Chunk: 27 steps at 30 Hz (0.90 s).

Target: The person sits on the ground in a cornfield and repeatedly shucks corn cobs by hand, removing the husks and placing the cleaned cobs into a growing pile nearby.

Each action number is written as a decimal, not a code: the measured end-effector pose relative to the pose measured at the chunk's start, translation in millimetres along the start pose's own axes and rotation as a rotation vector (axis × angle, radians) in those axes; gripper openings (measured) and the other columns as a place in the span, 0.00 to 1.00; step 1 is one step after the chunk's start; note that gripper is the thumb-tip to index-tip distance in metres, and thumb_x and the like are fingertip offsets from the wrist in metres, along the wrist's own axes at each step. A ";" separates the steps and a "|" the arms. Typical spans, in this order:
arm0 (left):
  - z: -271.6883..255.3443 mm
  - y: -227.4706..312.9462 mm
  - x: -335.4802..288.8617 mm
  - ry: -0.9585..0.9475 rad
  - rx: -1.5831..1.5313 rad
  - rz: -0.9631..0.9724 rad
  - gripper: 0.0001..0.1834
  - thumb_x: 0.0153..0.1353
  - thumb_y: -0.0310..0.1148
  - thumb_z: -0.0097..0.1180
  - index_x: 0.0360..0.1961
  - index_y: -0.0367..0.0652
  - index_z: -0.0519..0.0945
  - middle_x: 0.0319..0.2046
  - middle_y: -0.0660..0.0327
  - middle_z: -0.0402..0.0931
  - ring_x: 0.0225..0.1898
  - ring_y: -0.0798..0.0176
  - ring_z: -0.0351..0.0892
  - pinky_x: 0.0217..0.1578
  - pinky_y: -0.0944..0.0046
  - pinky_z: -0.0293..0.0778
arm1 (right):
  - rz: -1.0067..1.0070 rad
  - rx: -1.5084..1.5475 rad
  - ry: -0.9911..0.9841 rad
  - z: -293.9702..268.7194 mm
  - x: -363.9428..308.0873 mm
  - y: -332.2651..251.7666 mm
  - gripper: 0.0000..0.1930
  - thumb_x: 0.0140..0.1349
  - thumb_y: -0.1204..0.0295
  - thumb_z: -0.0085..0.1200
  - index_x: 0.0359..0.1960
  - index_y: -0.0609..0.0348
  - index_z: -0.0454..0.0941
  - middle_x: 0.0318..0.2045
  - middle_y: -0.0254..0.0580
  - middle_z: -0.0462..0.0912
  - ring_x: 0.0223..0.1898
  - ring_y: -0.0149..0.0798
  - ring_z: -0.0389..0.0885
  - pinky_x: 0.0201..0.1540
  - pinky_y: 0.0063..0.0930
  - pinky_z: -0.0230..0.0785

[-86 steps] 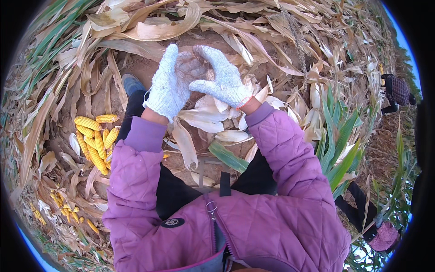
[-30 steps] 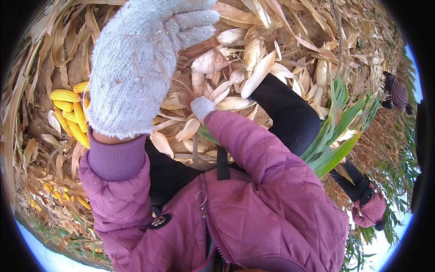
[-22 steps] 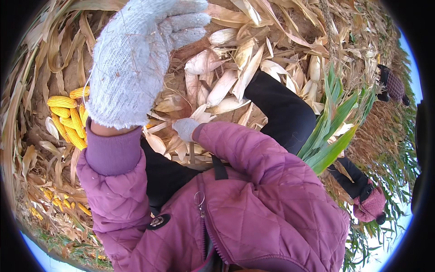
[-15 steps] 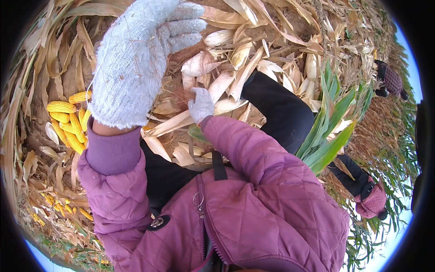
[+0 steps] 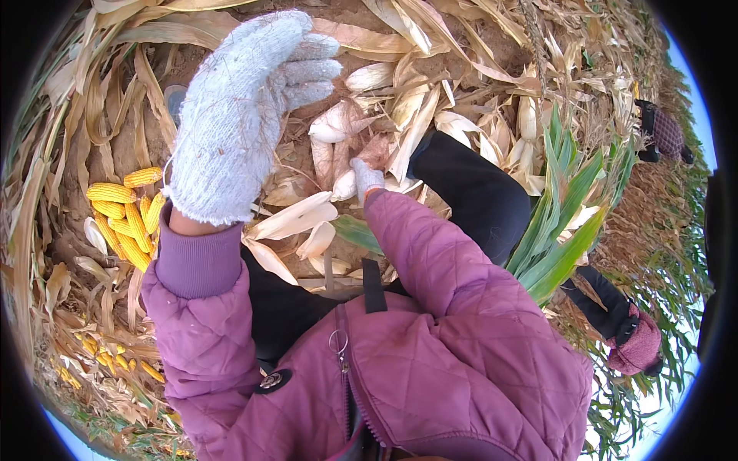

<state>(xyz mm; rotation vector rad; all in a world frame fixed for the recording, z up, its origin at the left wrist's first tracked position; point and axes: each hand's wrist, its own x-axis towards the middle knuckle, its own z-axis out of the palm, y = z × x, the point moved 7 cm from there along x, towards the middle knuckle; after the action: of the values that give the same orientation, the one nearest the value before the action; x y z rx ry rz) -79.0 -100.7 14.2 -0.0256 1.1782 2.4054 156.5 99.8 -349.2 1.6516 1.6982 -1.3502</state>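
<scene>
My left hand (image 5: 242, 123), in a whitish knitted glove with fine corn silk strands clinging to it, is raised close to the view. Its fingers stretch out and nothing shows in them. Lower down, my right hand (image 5: 367, 181), gloved too, is closed at the near end of a brownish-pink ear of corn in its husk (image 5: 375, 151); its fingertips are partly hidden. Other ears in pale husks (image 5: 335, 123) lie just beyond it. Left of my left wrist is a small pile of husked yellow corn cobs (image 5: 132, 219).
Dry husks and stalks (image 5: 296, 217) litter the soil. Green corn leaves (image 5: 565, 207) stand right of my black-trousered knee (image 5: 477, 196). More yellow cobs (image 5: 115, 357) lie at lower left. Two people (image 5: 634, 338) (image 5: 661, 131) are at the right.
My right hand has shifted right among the husk-covered ears. My left hand has come slightly down and stays open; the brown silk beneath its fingers is gone from there.
</scene>
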 end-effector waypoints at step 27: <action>-13.7 -75.5 -86.5 0.239 0.302 0.117 0.25 0.63 0.28 0.58 0.61 0.39 0.68 0.55 0.56 0.72 0.48 0.65 0.77 0.47 0.68 0.75 | -1.242 0.159 -0.300 -84.7 -316.3 -192.7 0.27 0.61 0.57 0.57 0.57 0.61 0.72 0.48 0.53 0.80 0.51 0.50 0.79 0.55 0.38 0.69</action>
<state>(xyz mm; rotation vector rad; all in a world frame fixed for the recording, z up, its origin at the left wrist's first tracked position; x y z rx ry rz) 26.9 -105.2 -32.3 -0.1554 1.6857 2.3442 73.5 38.3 16.3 0.2272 2.5274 -2.0952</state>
